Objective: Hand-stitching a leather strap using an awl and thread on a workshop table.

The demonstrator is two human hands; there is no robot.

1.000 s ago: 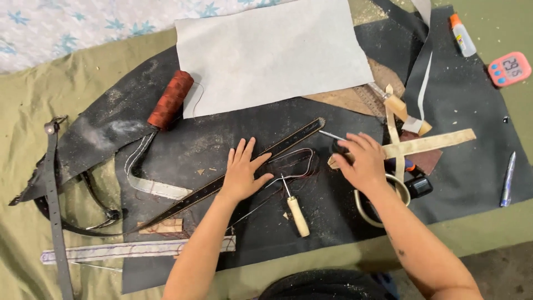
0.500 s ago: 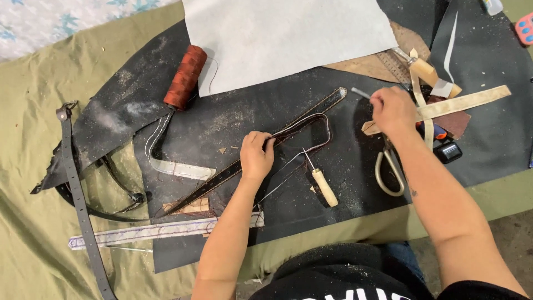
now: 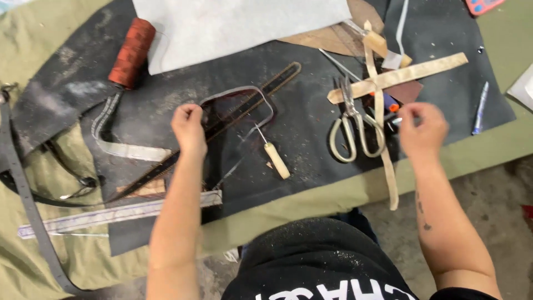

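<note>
My left hand (image 3: 187,129) pinches the left corner of a dark leather piece with a pale grey edge (image 3: 244,91), which lies across a long dark stitched strap (image 3: 280,78). A small awl with a pale wooden handle (image 3: 276,159) lies just right of that hand. My right hand (image 3: 423,130) hovers right of the scissors (image 3: 352,130), thumb and forefinger pinched together near a small orange and blue object (image 3: 391,104). Whether it holds anything I cannot tell. Crossed tan straps (image 3: 405,75) lie beyond it.
A dark mat (image 3: 311,139) covers an olive cloth (image 3: 488,150). A red thread spool (image 3: 132,53) and a grey sheet (image 3: 239,28) lie at the back. A metal ruler (image 3: 116,215) sits near the front left, a blue pen (image 3: 480,108) at the right, a dark belt (image 3: 22,194) at the far left.
My right hand left the tan strap's end and drew back to the right of the scissors. My left hand went from lying flat to pinching the leather piece's corner.
</note>
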